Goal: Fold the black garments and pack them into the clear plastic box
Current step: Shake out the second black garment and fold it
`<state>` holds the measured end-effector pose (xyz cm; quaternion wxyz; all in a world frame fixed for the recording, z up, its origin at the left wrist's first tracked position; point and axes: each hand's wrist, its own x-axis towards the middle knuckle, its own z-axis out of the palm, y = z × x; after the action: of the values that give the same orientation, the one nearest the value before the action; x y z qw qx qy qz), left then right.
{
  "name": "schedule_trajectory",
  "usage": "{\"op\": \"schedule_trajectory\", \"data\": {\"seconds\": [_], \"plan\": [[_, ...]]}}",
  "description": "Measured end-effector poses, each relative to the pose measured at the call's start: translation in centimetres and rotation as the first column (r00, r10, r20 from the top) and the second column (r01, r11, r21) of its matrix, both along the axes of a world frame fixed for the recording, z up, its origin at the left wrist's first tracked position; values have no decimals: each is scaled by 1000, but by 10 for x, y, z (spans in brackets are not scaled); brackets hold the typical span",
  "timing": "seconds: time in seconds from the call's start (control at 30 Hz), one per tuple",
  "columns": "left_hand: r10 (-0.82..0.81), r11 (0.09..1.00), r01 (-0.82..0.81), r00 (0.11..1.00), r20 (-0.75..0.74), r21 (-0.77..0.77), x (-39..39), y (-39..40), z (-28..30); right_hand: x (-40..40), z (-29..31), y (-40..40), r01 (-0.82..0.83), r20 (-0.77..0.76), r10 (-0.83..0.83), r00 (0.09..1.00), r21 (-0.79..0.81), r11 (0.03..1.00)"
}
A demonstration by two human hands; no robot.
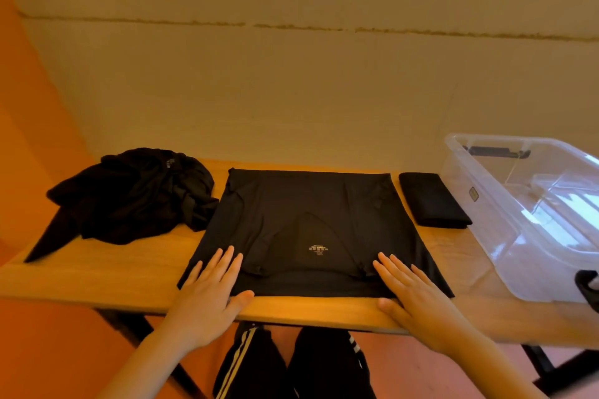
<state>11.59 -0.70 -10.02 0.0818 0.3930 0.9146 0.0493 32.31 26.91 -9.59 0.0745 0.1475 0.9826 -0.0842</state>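
Nearest the lens, at the bottom centre of the frame, your legs in black trousers with white side stripes (291, 363) show below the table edge. Just above them, both forearms reach up from the lower corners. Your left hand (212, 288) lies flat, palm down, fingers straight and slightly spread, pressing the lower left corner of the spread black garment (311, 223); its thumb rests along the near hem. Your right hand (411, 288) mirrors it on the lower right corner, fingers extended and flat, thumb on the bare wood just below the hem. Neither hand grasps anything; both are released and only pressing the cloth.

The spread garment sits mid-frame on the wooden table (113, 278), with its sides folded inward and a small pale printed label near its centre. A crumpled pile of black clothes (129, 194) lies at centre left. A folded black garment (431, 199) rests just right of the spread one, beside the clear plastic box (531, 214) at the right edge, which looks to hold no clothes. A plain beige wall fills the upper frame; an orange surface runs down the left side.
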Motion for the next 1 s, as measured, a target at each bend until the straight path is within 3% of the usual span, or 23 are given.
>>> {"op": "schedule_trajectory", "data": {"seconds": [0.13, 0.2, 0.3, 0.4, 0.47, 0.57, 0.63, 0.77, 0.87, 1.0], "plan": [[-21, 1000, 22, 999, 36, -19, 13, -10, 6, 20, 3, -8, -26, 33, 26, 999, -10, 1000], [28, 997, -32, 998, 57, 73, 12, -8, 21, 23, 10, -10, -27, 51, 28, 998, -24, 999], [40, 976, -23, 997, -71, 219, -5, 9, 41, 18, 16, -11, -46, 17, 45, 999, 16, 999], [-174, 980, 181, 981, -83, 79, -11, 24, 40, 18, 10, -11, -81, 64, 76, 995, 72, 994], [-255, 966, 256, 966, -37, 28, -4, 20, 27, 24, 2, -8, -25, 10, 24, 1000, 138, 990], [-364, 928, 373, 905, -219, 0, 7, 2, -1, 25, -7, -4, 9, -11, -8, 1000, 102, 995], [-407, 911, 411, 876, -259, -40, 5, -7, -11, 26, -8, -6, 21, -19, -19, 1000, 101, 995], [-468, 876, 482, 860, -204, 23, -4, -25, -14, 30, -12, -4, -12, 30, 7, 1000, 183, 983], [-439, 883, 466, 864, -246, 62, -9, -39, -10, 39, -9, -2, -32, 29, 28, 999, 146, 989], [-396, 873, 423, 905, -154, 241, -12, -53, -12, 49, -11, -3, -125, -104, 144, 984, 165, 978]]}}
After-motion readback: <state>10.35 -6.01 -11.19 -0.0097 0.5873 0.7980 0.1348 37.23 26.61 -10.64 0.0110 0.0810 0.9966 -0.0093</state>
